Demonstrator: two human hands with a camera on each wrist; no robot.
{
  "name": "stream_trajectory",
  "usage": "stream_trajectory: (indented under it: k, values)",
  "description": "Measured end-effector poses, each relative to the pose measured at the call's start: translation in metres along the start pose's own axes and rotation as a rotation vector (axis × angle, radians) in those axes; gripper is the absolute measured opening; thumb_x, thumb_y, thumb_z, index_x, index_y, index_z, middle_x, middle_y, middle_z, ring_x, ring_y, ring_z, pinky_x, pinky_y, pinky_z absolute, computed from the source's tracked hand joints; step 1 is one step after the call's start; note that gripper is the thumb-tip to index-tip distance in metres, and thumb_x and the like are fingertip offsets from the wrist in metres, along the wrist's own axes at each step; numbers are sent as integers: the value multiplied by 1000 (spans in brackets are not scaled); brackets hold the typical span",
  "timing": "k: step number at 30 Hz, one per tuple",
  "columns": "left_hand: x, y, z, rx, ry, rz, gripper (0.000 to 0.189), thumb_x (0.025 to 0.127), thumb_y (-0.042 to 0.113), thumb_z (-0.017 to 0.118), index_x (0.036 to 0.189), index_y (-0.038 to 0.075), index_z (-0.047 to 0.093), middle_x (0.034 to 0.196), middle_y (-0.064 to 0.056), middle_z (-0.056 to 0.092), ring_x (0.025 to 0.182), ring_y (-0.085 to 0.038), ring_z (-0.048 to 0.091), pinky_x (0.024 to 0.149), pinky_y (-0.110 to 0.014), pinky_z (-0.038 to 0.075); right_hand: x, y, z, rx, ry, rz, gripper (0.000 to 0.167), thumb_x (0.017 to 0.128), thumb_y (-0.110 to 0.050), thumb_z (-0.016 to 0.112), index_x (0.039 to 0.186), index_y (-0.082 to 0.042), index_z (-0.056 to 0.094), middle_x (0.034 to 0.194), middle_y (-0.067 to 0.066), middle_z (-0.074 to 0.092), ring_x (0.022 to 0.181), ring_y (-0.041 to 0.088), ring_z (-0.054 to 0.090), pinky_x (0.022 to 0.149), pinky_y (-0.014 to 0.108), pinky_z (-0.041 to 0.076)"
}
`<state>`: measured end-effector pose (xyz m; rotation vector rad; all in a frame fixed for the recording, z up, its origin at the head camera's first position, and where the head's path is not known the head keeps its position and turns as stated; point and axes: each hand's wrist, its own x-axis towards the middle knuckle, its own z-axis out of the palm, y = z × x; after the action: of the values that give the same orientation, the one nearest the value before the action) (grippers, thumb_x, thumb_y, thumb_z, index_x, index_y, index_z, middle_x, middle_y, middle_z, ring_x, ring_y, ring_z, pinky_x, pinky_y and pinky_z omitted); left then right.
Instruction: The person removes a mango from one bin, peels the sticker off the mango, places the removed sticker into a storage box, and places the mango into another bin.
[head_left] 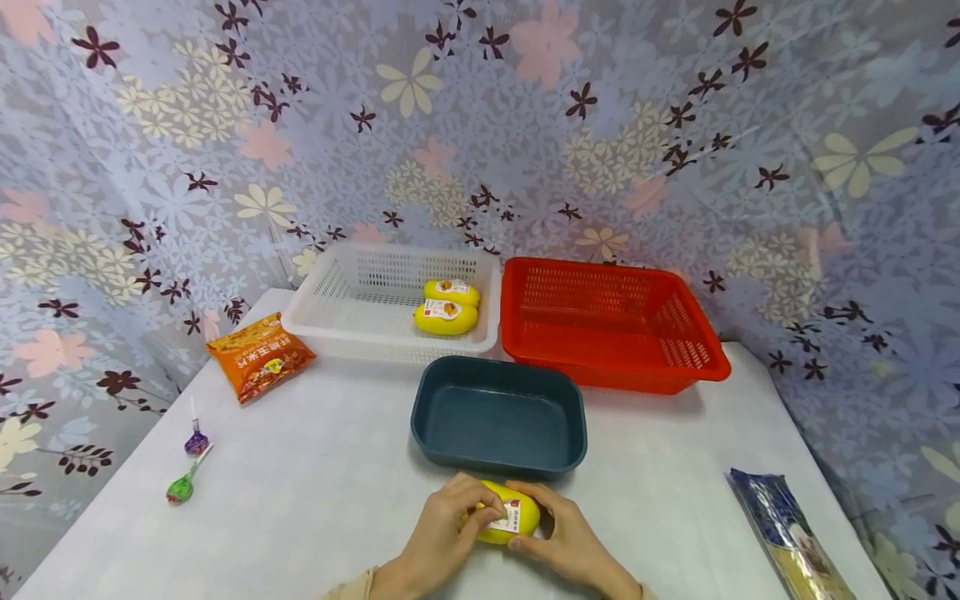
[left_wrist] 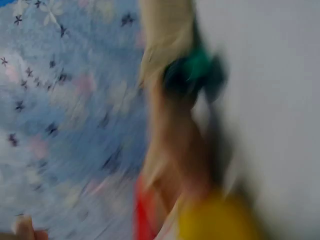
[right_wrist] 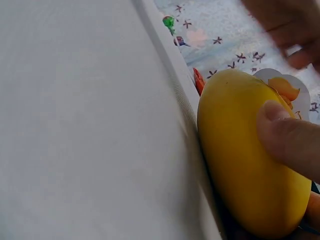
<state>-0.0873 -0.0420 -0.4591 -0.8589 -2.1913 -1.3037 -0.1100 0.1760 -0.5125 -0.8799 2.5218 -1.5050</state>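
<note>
A yellow oval fruit [head_left: 527, 518] with a white printed label [head_left: 512, 517] lies in front of me near the table's front edge. My right hand [head_left: 566, 537] grips its right end, fingers over the top and thumb low on the near side. In the right wrist view that thumb presses on the yellow skin. My left hand [head_left: 446, 521] hovers over the left end, with thumb and forefinger curled together close to the label. The right wrist view has the left fingers blurred and apart from the fruit; nothing shows between them. Just behind stands a dark teal tray [head_left: 498, 425].
A white basket [head_left: 352, 337] holding two labelled yellow fruits [head_left: 446, 317] stands at the back, beside a red basket [head_left: 615, 367]. An orange snack bag [head_left: 261, 357] and two lollipops [head_left: 180, 487] lie at left. A blue-and-yellow packet [head_left: 791, 533] lies at right.
</note>
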Motion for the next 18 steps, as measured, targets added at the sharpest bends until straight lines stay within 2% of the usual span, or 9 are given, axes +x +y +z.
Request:
stream_trajectory:
  k: [2,4,5,8,10,12,14,17,18]
  values:
    - [5,3,-11,9,17,25,14,82,9,72,96,11,70,89,1,68,86,-11,59,75,-20,51,0,-1,3,-18,8,1,60,80,-30,78,132,-8,56,128,10,63,115,3,56,99,12,43]
    - [9,1,-20,76,34,-7,30,77,9,78,106,11,69,93,2,69,89,-12,61,79,-25,53,1,-1,3,-27,11,18,61,80,-31,78,133,-10,56,129,8,63,116,4,56,100,13,42]
    - [9,-2,-23,121,32,-43,37,75,11,80,109,11,68,93,3,69,90,-12,61,80,-28,54,1,-2,2,-23,10,29,61,80,-31,78,133,-11,56,129,8,62,117,4,55,100,13,42]
    - [0,-9,-26,218,-44,-204,48,69,19,86,111,14,63,92,8,68,88,-11,62,79,-29,53,2,-2,1,-12,-9,52,61,81,-33,78,134,-11,55,131,8,61,118,4,54,101,13,41]
    - [-10,-13,-23,263,-87,-248,47,67,22,89,105,16,63,89,10,67,85,-9,62,79,-28,50,1,-2,1,-6,-19,57,61,81,-33,77,134,-11,55,131,9,61,118,4,54,101,13,41]
    - [-17,-15,-19,281,-88,-237,43,65,19,89,98,18,62,84,13,66,82,-7,60,75,-26,47,0,-2,2,-8,-14,54,60,81,-32,78,133,-12,56,131,8,61,118,4,54,101,12,41]
    - [-21,-17,-13,290,-50,-204,43,61,14,90,93,18,62,79,14,64,79,-5,57,74,-26,44,0,-2,4,-14,-2,54,60,80,-33,79,131,-13,56,130,7,62,118,4,54,101,12,41]
    - [-19,-15,-7,224,14,-157,43,59,5,89,87,18,59,75,14,61,76,-3,54,73,-25,40,0,-3,5,-27,8,48,59,79,-34,79,131,-14,57,130,5,62,118,5,55,101,12,41]
    - [-17,-12,-6,174,25,-146,43,60,2,88,86,18,58,75,13,60,76,-3,54,74,-25,40,0,-3,4,-34,6,46,59,80,-35,78,131,-14,57,130,5,62,118,5,55,101,13,41]
